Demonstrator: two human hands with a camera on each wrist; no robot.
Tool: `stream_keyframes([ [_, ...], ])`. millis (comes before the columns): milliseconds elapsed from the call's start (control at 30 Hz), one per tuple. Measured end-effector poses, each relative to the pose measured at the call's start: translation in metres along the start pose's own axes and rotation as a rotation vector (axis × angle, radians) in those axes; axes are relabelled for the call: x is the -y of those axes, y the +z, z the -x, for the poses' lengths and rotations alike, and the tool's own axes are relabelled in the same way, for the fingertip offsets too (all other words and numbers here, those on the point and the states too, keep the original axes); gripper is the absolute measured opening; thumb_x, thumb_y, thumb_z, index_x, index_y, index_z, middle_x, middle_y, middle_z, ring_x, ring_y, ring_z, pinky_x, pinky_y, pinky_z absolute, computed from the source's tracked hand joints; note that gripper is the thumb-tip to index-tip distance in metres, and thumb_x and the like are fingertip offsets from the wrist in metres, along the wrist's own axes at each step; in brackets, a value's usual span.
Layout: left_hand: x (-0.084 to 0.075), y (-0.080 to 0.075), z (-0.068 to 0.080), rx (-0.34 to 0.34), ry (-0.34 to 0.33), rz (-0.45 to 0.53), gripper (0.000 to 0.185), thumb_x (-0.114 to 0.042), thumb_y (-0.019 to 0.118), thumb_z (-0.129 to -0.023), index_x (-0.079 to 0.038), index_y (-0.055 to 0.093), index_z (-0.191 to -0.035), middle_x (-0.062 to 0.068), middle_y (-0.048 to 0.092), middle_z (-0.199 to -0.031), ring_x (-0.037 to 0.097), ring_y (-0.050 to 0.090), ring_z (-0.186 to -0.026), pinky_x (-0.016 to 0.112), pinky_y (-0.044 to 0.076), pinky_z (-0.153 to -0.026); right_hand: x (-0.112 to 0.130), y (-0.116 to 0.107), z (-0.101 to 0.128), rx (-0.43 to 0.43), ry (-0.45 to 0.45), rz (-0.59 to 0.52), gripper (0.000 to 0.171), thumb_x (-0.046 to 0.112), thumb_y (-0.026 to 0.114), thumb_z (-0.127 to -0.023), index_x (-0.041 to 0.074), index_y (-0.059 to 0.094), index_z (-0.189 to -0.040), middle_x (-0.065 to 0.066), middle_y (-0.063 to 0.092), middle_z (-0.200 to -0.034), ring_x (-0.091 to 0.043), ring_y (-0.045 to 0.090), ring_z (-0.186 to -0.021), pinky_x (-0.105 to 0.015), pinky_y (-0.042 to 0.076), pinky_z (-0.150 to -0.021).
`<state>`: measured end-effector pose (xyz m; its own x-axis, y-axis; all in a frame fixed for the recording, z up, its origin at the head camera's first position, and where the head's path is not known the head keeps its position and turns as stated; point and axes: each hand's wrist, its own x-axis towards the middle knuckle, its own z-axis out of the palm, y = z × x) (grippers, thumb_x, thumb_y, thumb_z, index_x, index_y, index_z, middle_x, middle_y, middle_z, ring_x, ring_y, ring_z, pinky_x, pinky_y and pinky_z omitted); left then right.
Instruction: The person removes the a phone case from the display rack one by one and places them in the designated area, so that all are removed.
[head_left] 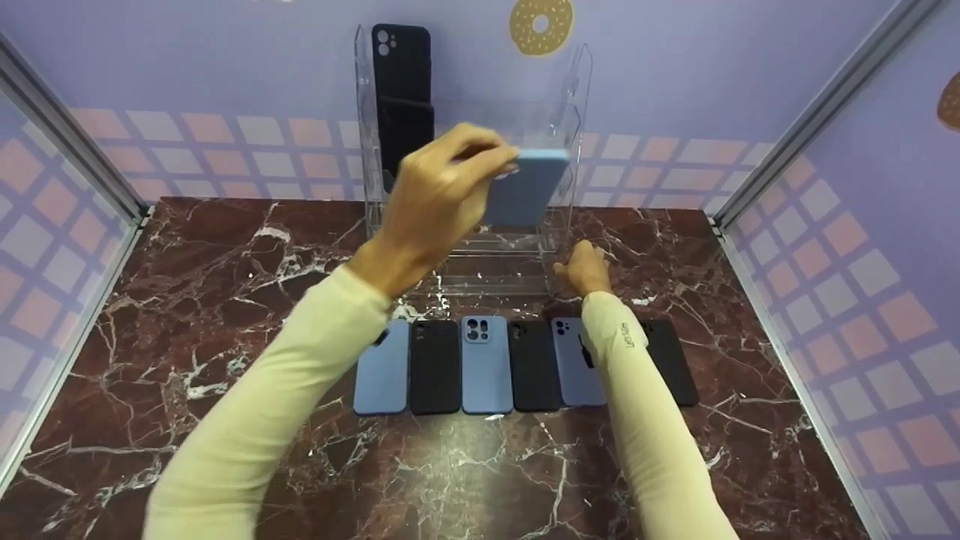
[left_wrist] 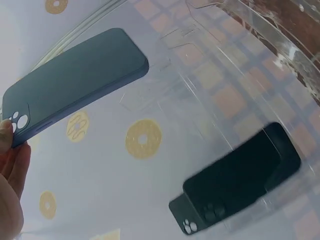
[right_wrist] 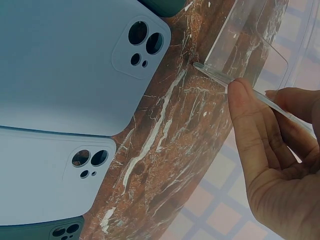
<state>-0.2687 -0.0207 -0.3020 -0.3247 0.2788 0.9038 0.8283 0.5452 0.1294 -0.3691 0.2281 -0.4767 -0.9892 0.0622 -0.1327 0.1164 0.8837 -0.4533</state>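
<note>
My left hand [head_left: 442, 180] pinches a blue phone case [head_left: 529, 191] by its camera-hole end. In the left wrist view that case [left_wrist: 80, 80] is tilted, with thumb and fingers at its corner. It is held over the right part of a clear stepped display stand [head_left: 499, 285]. My right hand [head_left: 585, 268] is at the stand's lower right side. The right wrist view shows its thumb and fingers pinching the stand's clear side panel [right_wrist: 217, 75]. A black phone case [head_left: 403, 71] stands upright in the stand's left part, overlapping another dark case [left_wrist: 186, 216].
In front of the stand, several phone cases lie in a row on the marbled tabletop [head_left: 480, 480], including a light blue case [head_left: 487, 375] and a black case [head_left: 435, 375]. My right sleeve covers part of the row. Patterned walls [head_left: 675, 90] enclose the back and sides.
</note>
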Motion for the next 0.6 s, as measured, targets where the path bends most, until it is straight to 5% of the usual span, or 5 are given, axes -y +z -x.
stream_keyframes([
  [333,0.011,-0.059,0.049,0.019,-0.107,-0.072,0.011,-0.001,0.070,-0.092,0.007,0.075,-0.098,0.021,0.070,-0.096,0.032,0.072,-0.081,0.034,0.060,-0.071,0.001,0.000,0.000,0.000,0.000,0.003,0.031,0.019,0.071,-0.090,-0.009,0.068,-0.102,-0.031,0.065,-0.121,-0.050,0.055,-0.123,-0.055,0.041,-0.107],
  [600,0.033,-0.094,0.094,0.107,-0.284,-0.127,0.010,0.005,0.075,-0.086,0.006,0.076,-0.096,0.021,0.072,-0.094,0.031,0.072,-0.080,0.037,0.060,-0.069,0.002,-0.001,0.000,0.013,0.056,0.010,0.033,0.022,0.071,-0.091,-0.006,0.067,-0.107,-0.032,0.061,-0.127,-0.052,0.055,-0.122,-0.056,0.042,-0.105],
])
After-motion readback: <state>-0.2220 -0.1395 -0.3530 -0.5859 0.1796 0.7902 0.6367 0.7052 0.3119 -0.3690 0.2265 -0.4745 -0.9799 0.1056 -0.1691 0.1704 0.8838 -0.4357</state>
